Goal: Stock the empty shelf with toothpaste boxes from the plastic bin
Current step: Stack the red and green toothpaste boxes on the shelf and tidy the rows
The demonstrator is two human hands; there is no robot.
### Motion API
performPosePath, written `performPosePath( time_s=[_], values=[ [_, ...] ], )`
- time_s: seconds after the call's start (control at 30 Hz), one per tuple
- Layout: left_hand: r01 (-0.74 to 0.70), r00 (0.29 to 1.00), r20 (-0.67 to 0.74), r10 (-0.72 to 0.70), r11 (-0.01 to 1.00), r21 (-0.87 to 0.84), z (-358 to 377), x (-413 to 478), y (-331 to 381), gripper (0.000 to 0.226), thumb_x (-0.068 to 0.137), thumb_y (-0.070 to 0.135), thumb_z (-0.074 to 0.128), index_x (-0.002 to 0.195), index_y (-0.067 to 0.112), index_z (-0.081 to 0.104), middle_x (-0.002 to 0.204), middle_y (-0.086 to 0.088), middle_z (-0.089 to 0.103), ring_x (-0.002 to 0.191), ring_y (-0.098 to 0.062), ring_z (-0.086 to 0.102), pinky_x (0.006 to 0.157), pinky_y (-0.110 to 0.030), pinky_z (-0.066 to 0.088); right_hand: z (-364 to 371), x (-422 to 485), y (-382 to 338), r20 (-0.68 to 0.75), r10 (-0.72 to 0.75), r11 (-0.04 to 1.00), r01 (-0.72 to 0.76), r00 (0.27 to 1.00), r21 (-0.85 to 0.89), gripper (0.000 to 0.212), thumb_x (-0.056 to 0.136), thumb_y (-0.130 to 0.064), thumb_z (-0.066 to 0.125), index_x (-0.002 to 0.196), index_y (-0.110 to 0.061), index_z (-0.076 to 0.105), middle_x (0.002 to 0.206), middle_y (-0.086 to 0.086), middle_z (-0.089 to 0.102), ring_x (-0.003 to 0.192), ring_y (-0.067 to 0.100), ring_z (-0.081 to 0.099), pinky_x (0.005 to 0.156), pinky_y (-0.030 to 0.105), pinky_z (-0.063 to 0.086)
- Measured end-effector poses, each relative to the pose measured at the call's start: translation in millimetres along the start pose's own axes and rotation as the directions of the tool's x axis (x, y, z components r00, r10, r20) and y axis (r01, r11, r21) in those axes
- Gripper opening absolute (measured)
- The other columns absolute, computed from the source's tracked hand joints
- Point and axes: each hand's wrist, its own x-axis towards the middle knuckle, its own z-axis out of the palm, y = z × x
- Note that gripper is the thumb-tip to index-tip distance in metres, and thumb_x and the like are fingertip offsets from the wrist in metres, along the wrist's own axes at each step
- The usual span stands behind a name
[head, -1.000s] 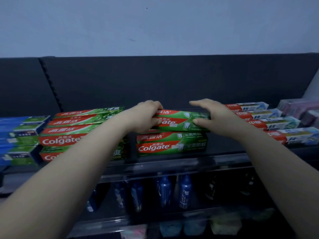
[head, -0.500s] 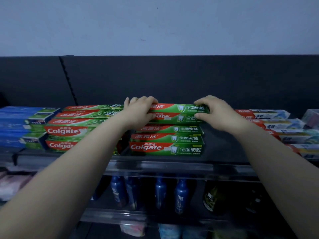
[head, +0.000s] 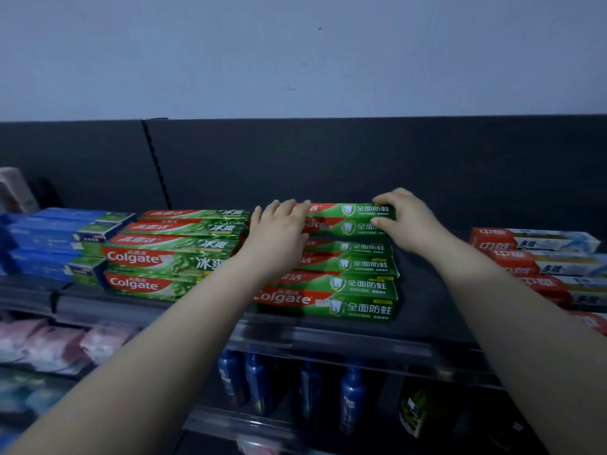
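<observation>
That long green-and-red cardboard toothpaste box (head: 349, 214) topping the back stack on the black shelf (head: 423, 300) looks light, stiff-ish but crushable, so hold it by the ends: right hand (head: 405, 221) pinches one end, left hand (head: 279, 231) lies flat-fingered on the other.

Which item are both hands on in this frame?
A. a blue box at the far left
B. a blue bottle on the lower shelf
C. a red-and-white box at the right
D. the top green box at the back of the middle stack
D: the left hand rests on the left end of the top green toothpaste box and the right hand pinches its right end, at the back of the middle stack.
</observation>
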Motion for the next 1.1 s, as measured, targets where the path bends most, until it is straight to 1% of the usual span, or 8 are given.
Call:
performPosePath(
  time_s=[0.13, 0.27, 0.47, 0.67, 0.77, 0.9, 1.0, 1.1],
  values=[
    [-0.036, 0.999, 0.033, 0.037, 0.999, -0.033, 15, -14, 2, 0.06, 0.098, 0.03, 0.043, 0.15, 0.018, 0.017, 0.155, -0.009, 0.024, 0.144, -0.029, 0.017, 0.117, -0.044, 0.013, 18, 9, 9, 0.106, 0.051, 0.998, -0.046, 0.993, -0.053, 0.042, 0.088, -0.026, 0.066, 0.127, -0.016, 0.057, 0.123, 0.001, 0.051, 0.118, 0.026, 0.048, 0.1, 0.034, 0.038],
    [-0.076, 0.995, 0.052, 0.08, 0.993, -0.09, 18, -29, 4, 0.056, 0.1, 0.026, 0.04, 0.15, 0.013, 0.019, 0.155, -0.009, 0.023, 0.142, -0.024, 0.018, 0.113, -0.028, 0.008, 29, 5, 16, 0.21, 0.096, 0.991, -0.112, 0.973, 0.068, 0.04, 0.087, -0.022, 0.067, 0.125, -0.014, 0.059, 0.126, 0.002, 0.051, 0.12, 0.02, 0.048, 0.096, 0.025, 0.034],
    [-0.066, 0.997, 0.024, 0.07, 0.989, -0.136, 26, -37, 2, 0.057, 0.098, 0.032, 0.045, 0.148, 0.015, 0.026, 0.151, -0.008, 0.03, 0.139, -0.025, 0.024, 0.113, -0.032, 0.018, 27, -7, 19, 0.186, 0.134, 0.97, -0.167, 0.973, 0.177, 0.045, 0.091, -0.018, 0.061, 0.135, -0.016, 0.051, 0.139, 0.005, 0.043, 0.129, 0.022, 0.043, 0.104, 0.027, 0.033],
    [0.0, 0.993, -0.111, -0.028, 0.97, -0.244, 36, -51, -2, 0.064, 0.092, 0.045, 0.052, 0.146, 0.017, 0.033, 0.149, -0.006, 0.035, 0.137, -0.024, 0.031, 0.111, -0.033, 0.026, 12, -54, 2, -0.06, 0.089, 0.976, -0.075, 0.994, 0.202, 0.059, 0.095, -0.029, 0.053, 0.148, -0.017, 0.03, 0.153, 0.004, 0.029, 0.141, 0.018, 0.025, 0.113, 0.027, 0.019],
    [0.071, 0.98, -0.158, -0.124, 0.95, -0.304, 39, -55, -1, 0.066, 0.091, 0.047, 0.052, 0.146, 0.016, 0.032, 0.15, -0.007, 0.035, 0.138, -0.022, 0.031, 0.109, -0.032, 0.028, 20, -78, 0, 0.001, 0.188, 0.934, -0.179, 0.982, 0.309, 0.067, 0.097, -0.035, 0.049, 0.152, -0.019, 0.015, 0.158, 0.001, 0.017, 0.145, 0.015, 0.015, 0.115, 0.028, 0.013],
    [0.173, 0.958, -0.167, -0.235, 0.932, -0.319, 43, -56, -2, 0.069, 0.09, 0.048, 0.052, 0.146, 0.012, 0.032, 0.148, -0.012, 0.038, 0.137, -0.026, 0.034, 0.107, -0.036, 0.032, 38, -100, 5, 0.153, 0.253, 0.851, -0.295, 0.955, 0.434, 0.078, 0.091, -0.05, 0.051, 0.153, -0.024, 0.011, 0.156, -0.005, 0.024, 0.142, 0.013, 0.025, 0.117, 0.032, 0.018],
    [0.237, 0.948, -0.114, -0.298, 0.897, -0.373, 41, -57, 0, 0.064, 0.09, 0.047, 0.054, 0.14, 0.012, 0.038, 0.134, -0.006, 0.052, 0.124, -0.025, 0.048, 0.095, -0.034, 0.041, 43, -101, 9, 0.212, 0.257, 0.843, -0.326, 0.943, 0.428, 0.096, 0.071, -0.078, 0.052, 0.149, -0.033, 0.02, 0.148, -0.009, 0.04, 0.133, 0.014, 0.041, 0.113, 0.041, 0.031],
    [0.255, 0.948, -0.036, -0.315, 0.825, -0.504, 33, -53, 3, 0.053, 0.09, 0.044, 0.057, 0.132, 0.013, 0.046, 0.118, -0.003, 0.062, 0.109, -0.024, 0.058, 0.089, -0.034, 0.049, 37, -98, 9, 0.259, 0.26, 0.858, -0.345, 0.93, 0.379, 0.085, 0.082, -0.064, 0.052, 0.151, -0.026, 0.019, 0.141, -0.008, 0.045, 0.129, 0.016, 0.044, 0.11, 0.032, 0.032]
  ],
)
